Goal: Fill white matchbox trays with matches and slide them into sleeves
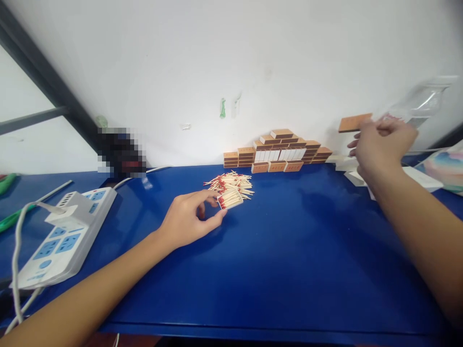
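Observation:
My left hand (193, 214) pinches a small white matchbox tray (237, 203) by its left end, between thumb and fingers. Red-tipped matches lie side by side in it. Just behind the tray, a heap of loose matches (235, 180) is spread on the blue tabletop. Out to the right, my right hand (388, 137) is raised and grips an orange-brown matchbox sleeve (354, 123) by its right end. Whether anything is inside the sleeve is hidden. Between the hands, stacked matchboxes (282, 140) form a stepped wall against the back.
A power strip (83, 236) with a plugged-in adapter and white cables lies at the left. Green-handled scissors (14, 219) are beyond it. A clear plastic bottle (428, 101), white papers (415, 178) and a colourful pack (446, 168) stand or lie at the right.

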Demonstrator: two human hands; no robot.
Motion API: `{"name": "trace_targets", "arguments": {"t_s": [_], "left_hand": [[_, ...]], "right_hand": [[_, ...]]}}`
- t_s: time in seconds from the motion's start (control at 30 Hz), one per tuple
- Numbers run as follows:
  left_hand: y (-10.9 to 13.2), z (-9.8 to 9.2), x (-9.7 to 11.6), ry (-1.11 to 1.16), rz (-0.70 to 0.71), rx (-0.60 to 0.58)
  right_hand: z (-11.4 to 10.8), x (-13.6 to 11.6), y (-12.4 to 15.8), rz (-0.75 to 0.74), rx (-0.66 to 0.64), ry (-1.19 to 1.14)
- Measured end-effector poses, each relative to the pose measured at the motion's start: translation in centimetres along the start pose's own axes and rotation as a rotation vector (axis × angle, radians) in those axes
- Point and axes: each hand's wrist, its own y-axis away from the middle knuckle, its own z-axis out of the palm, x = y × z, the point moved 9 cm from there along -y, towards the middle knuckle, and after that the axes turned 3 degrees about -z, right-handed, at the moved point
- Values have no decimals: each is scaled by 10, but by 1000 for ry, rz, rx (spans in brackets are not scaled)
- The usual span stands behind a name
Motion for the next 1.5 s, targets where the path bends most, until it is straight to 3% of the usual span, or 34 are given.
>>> {"name": "trace_targets", "arguments": {"t_s": [0.07, 0.2, 0.3, 0.4, 1.1, 1.37, 1.5], "left_hand": [[0, -1, 0, -20, -3, 8], [-1, -5, 0, -62, -8, 37], [-2, -8, -1, -72, -13, 58], [-3, -10, 0, -37, -5, 70], [-4, -10, 0, 23, -11, 55], [-4, -10, 0, 58, -22, 53], [-4, -8, -3, 70, -44, 37]], "right_hand": [[-7, -13, 14, 77, 44, -218], [31, -69, 77, 94, -377, -430], [64, -115, 141, -44, -798, -521], [74, -133, 176, -106, -966, -566], [77, -128, 184, -86, -1128, -605], [83, -126, 194, -31, -1261, -632], [85, -125, 201, 12, -1173, -672]]}}
